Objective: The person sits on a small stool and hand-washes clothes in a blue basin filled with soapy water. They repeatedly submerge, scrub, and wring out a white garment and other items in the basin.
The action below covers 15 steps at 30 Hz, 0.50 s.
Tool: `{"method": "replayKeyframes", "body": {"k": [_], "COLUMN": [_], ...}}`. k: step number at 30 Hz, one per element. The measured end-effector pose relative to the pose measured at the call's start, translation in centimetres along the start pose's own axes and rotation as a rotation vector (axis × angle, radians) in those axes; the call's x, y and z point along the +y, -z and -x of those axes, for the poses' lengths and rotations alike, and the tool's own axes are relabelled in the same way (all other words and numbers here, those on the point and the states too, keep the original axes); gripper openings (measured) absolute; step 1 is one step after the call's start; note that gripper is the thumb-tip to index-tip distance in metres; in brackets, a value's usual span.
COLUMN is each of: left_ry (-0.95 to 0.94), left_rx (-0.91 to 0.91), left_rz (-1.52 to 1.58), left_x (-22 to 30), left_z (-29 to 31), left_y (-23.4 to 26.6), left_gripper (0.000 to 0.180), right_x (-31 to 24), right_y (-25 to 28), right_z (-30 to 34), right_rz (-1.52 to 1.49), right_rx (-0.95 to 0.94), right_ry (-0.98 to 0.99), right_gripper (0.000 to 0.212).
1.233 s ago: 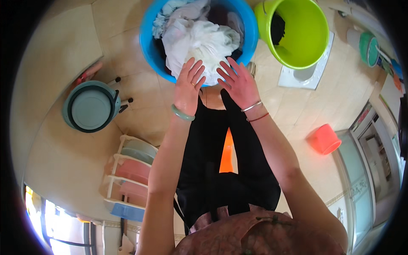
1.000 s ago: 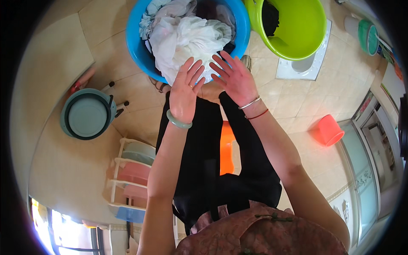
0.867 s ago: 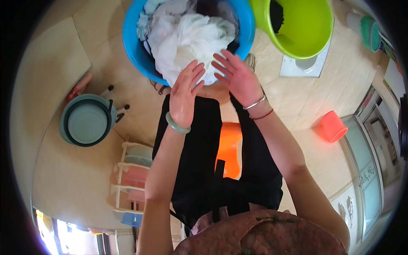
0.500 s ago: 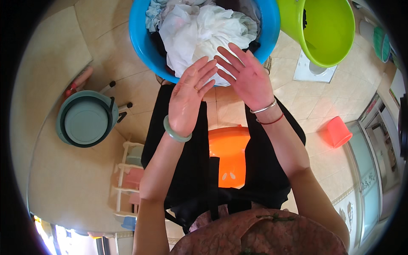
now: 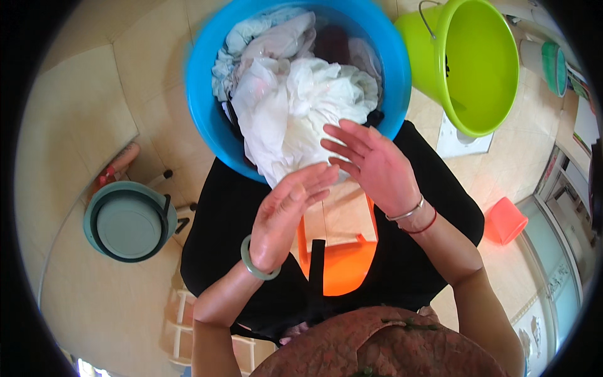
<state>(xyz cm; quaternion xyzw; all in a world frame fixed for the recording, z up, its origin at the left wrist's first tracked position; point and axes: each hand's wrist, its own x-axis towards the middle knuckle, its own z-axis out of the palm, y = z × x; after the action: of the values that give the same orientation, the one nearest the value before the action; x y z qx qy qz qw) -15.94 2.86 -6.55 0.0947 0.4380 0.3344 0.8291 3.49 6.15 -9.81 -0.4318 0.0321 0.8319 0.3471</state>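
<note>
Both of my hands are raised with nothing in them, over the near edge of a blue basin. My left hand, above a green bangle, has its fingers stretched out toward the right. My right hand, with a silver bracelet and a red string at its wrist, spreads its fingers, palm turned inward. In the basin lies a heap of wet white cloth. Pale patterned cloth and a dark red piece sit farther back in it.
A lime green bucket stands right of the basin, beside a white floor fixture. A red-pink container is farther right. At left is a grey-green folding basin. An orange stool shows between my knees.
The view has tilted, so the basin, bucket and folding basin sit lower in it. My hands have dropped in the picture, and my knees have spread wider. Both hands stay empty.
</note>
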Motion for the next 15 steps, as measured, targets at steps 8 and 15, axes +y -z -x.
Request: {"method": "replayKeyframes", "body": {"k": [8,15], "left_ry": [-0.068,-0.241], "left_rx": [-0.061,-0.035], "left_rz": [-0.084,-0.150], "left_x": [0.9,1.3], "left_z": [0.4,0.7], "left_y": [-0.1,-1.2], "left_gripper": [0.052,0.046], "right_x": [-0.7,-0.5], "right_y": [-0.3,-0.7], "right_z": [-0.5,-1.0], "right_rz": [0.097,0.126], "right_rx": [-0.146,-0.183], "right_ry": [0.045,0.095], "right_gripper": [0.046,0.046]}}
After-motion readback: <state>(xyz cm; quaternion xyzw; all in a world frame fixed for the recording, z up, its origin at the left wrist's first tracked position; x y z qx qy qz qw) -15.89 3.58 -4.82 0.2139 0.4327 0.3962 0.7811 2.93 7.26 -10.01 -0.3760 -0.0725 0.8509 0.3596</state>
